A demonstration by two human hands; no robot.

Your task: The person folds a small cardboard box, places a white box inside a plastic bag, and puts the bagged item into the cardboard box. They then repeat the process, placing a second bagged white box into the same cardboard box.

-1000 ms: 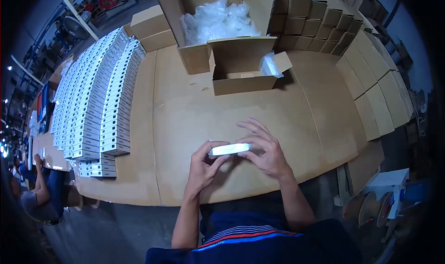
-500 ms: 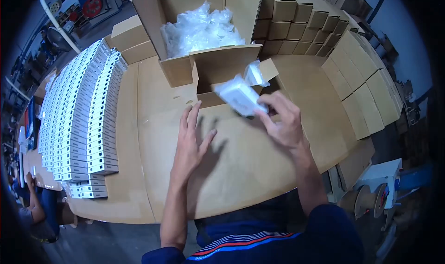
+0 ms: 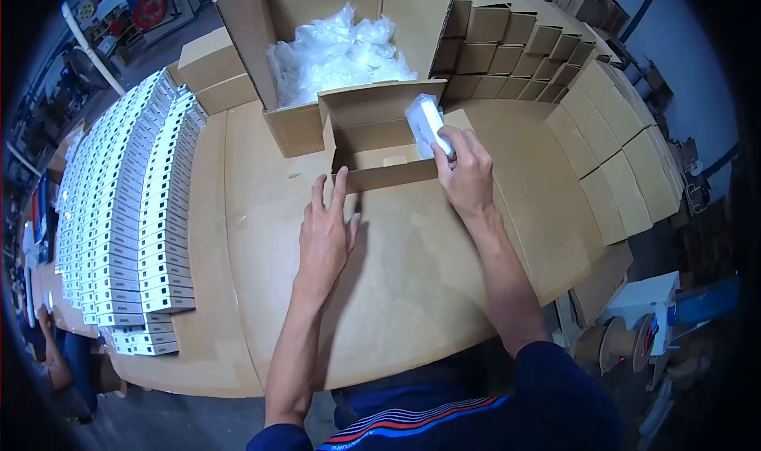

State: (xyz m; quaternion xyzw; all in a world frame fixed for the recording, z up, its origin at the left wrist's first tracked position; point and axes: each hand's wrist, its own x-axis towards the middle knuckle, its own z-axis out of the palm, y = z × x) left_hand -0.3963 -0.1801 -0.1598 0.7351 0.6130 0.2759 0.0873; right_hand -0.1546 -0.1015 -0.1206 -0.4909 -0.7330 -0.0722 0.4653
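Packet (image 3: 434, 123), one, white, in clear plastic wrap, tilted above the right end of an open brown carton (image 3: 394, 176), grasped between the thumb and fingers of the right hand (image 3: 468, 173), any print on it not legible; left hand (image 3: 323, 235), fingers spread and holding nothing, tips by the carton's front left corner, contact uncertain; white boxes (image 3: 119, 229), many, stacked in long rows on the left of the desk (image 3: 404, 269), each end bearing a small dark square and dark lettering too small to read; large carton (image 3: 297, 131), behind, containing clear plastic bags (image 3: 341, 59); brown boxes (image 3: 630, 185), stacked at right; dark shirt (image 3: 452, 431), striped, white letters ending "NTURE"
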